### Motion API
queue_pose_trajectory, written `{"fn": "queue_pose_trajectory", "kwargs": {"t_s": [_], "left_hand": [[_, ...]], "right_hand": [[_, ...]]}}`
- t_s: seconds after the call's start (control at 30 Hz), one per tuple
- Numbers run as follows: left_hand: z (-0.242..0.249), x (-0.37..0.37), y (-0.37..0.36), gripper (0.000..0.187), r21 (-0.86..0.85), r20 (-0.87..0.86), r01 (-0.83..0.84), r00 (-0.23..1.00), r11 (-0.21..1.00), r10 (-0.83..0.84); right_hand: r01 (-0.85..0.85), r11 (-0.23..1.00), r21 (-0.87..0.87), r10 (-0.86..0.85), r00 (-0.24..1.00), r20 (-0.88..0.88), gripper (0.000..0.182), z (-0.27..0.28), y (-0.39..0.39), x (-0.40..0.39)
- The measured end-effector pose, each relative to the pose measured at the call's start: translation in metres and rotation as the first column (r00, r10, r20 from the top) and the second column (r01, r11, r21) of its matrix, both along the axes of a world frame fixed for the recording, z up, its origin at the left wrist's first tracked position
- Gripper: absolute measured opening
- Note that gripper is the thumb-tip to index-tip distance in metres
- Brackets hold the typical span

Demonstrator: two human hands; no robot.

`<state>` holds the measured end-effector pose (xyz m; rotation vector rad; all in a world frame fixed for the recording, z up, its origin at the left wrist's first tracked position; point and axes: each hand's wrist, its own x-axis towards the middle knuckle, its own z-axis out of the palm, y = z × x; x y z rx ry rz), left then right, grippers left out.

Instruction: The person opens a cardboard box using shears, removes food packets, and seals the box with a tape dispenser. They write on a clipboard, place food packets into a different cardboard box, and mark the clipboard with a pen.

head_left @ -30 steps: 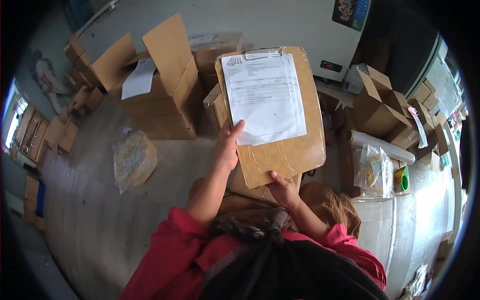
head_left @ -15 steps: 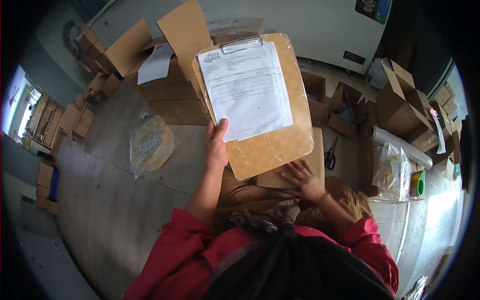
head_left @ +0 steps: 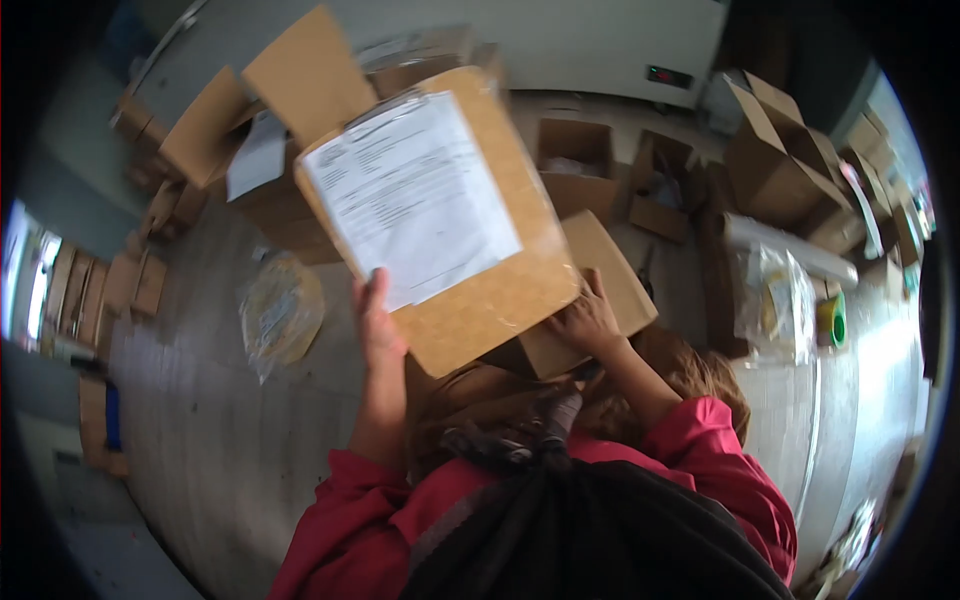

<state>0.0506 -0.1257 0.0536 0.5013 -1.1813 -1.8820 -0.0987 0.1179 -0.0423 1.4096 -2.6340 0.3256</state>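
Two hands busy: left hand [head_left: 375, 320] pinches clipboard [head_left: 455, 225] at its lower edge, raised over the table [head_left: 200, 430]. Light, stiff, wrap looks slick. Right hand [head_left: 585, 320], fingers spread, presses flat box [head_left: 610, 285].

Clipboard [head_left: 470, 250] above flat box [head_left: 600, 290], bag [head_left: 280, 312] left

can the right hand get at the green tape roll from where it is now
Probably, with a reach. The right hand rests on a flat cardboard box; the green tape roll lies off to its right, with a clear plastic bag in between to pass over.
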Motion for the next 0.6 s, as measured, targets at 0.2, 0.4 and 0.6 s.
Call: {"fn": "queue_pose_trajectory", "kwargs": {"t_s": [0.2,0.4,0.6], "left_hand": [[-0.02,0.038,-0.022,0.039,0.071,0.02,0.012,1.0,0.997,-0.013],[-0.08,0.109,-0.032,0.047,0.362,0.048,0.133,0.986,0.923,-0.161],[-0.095,0.111,0.018,0.06,0.545,-0.025,0.179,0.98,0.819,-0.197]], "right_hand": [[0.005,1.0,-0.008,-0.005,0.999,0.042,0.064,0.004,0.003,0.004],[0.008,0.999,-0.035,-0.006,0.998,0.057,0.064,0.0,0.003,0.004],[-0.004,0.973,-0.229,0.046,0.983,0.178,0.04,0.0,0.009,-0.006]]}}
